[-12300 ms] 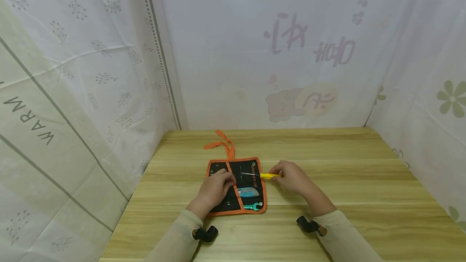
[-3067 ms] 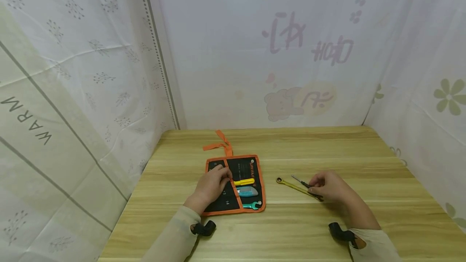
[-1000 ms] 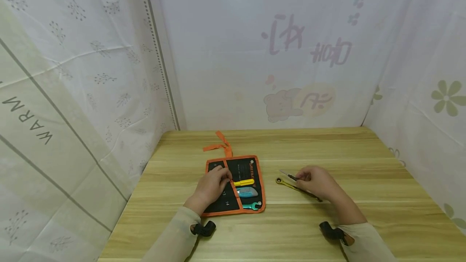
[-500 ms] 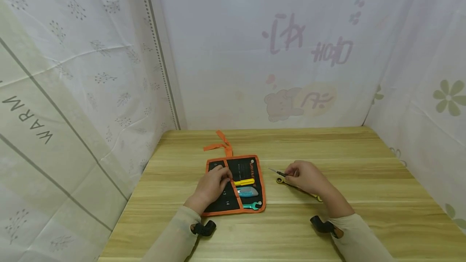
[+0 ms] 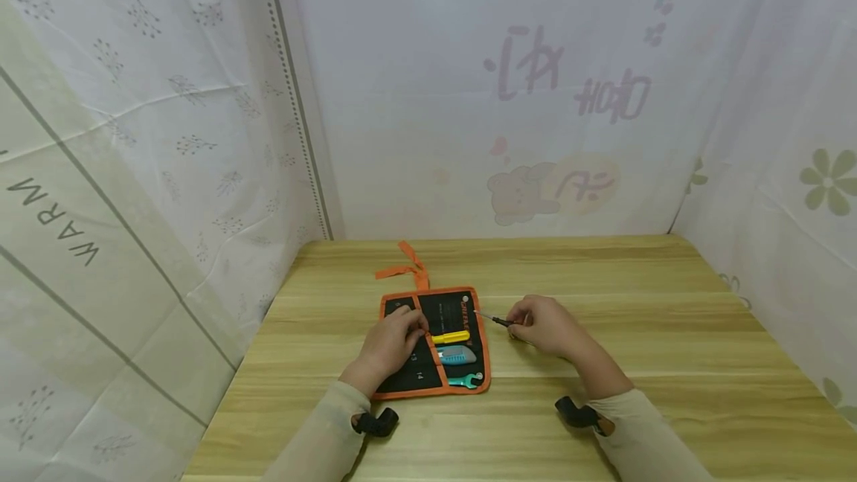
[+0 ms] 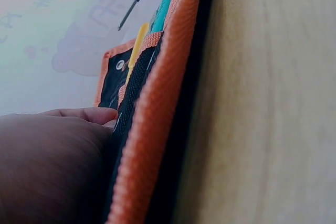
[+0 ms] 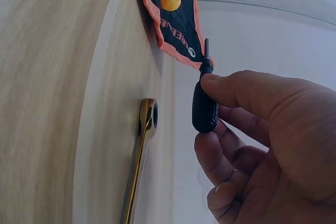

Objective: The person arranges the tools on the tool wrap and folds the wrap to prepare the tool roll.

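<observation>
A black tool pouch [image 5: 438, 305] with orange edging lies flat on the table. My left hand [image 5: 390, 344] rests over it and pinches the orange edge of its pocket; in the left wrist view the fingertips [image 6: 107, 115] meet that edge. To the right of the pouch, my right hand [image 5: 547, 327] holds a small screwdriver [image 7: 205, 106] by its black handle, thumb on one side and fingers on the other. Its metal tip points left, over the pouch's right edge. Below that hand lies a gold ratchet wrench [image 7: 137, 161], mostly hidden in the head view.
Tucked in the pouch are a yellow-handled tool [image 5: 451, 337], a teal and grey utility knife [image 5: 457, 355] and a green wrench [image 5: 464, 381]. Orange tie straps [image 5: 418, 274] stretch behind it. Patterned curtains [image 5: 428, 95] surround the wooden table [image 5: 669, 333].
Over the last second my right hand has carried the screwdriver leftward to the pouch's edge. Earlier it held the yellow-handled tool, which now sits in a pocket. My left hand stays put.
</observation>
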A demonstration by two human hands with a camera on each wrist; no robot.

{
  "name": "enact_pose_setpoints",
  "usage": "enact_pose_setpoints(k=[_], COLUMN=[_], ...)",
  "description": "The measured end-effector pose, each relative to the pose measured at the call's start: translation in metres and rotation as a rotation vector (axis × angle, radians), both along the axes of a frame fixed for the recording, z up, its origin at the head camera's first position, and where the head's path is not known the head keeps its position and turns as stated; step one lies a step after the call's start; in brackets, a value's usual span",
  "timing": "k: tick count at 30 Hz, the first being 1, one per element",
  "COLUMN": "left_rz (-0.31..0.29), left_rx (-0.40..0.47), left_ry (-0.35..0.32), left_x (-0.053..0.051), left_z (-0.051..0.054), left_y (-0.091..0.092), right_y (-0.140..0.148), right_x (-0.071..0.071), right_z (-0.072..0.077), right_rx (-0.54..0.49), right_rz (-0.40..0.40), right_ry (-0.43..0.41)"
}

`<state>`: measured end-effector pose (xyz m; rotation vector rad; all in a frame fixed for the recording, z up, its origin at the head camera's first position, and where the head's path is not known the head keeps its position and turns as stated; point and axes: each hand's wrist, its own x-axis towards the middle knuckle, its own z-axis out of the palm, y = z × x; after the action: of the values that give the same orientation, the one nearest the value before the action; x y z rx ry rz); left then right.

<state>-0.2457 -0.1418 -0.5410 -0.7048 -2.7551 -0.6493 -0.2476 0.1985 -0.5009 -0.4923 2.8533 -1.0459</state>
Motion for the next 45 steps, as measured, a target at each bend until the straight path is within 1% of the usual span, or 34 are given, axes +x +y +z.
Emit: enact_pose_setpoints(k=[6, 11, 19, 23, 32, 39, 45], left_rz=[-0.001, 0.001, 0.007, 0.008, 0.000, 0.005, 0.011], left_rx=[-0.002, -0.002, -0.006, -0.007, 0.001, 0.011, 0.015], left_ry=[0.000, 0.001, 0.006, 0.007, 0.007, 0.007, 0.005], left_x=[0.000, 0.000, -0.001, -0.001, -0.002, -0.002, -0.001], left_z=[0.000, 0.000, -0.002, -0.003, -0.002, -0.002, -0.002], left_y=[0.000, 0.000, 0.000, 0.000, 0.000, 0.001, 0.001], right_y=[-0.008, -0.012, -0.019, -0.025, -0.035, -0.044, -0.052], right_x=[-0.001, -0.002, -0.005, -0.008, -0.013, -0.016, -0.017], right_z=[0.002, 0.004, 0.007, 0.006, 0.004, 0.005, 0.005], right_rx=[-0.017, -0.006, 0.012, -0.001, 0.005, 0.024, 0.050], right_rz=[0.011, 0.012, 0.023, 0.031, 0.051, 0.066, 0.061], right_ry=[-0.016, -0.016, 0.018, 0.015, 0.024, 0.047, 0.054])
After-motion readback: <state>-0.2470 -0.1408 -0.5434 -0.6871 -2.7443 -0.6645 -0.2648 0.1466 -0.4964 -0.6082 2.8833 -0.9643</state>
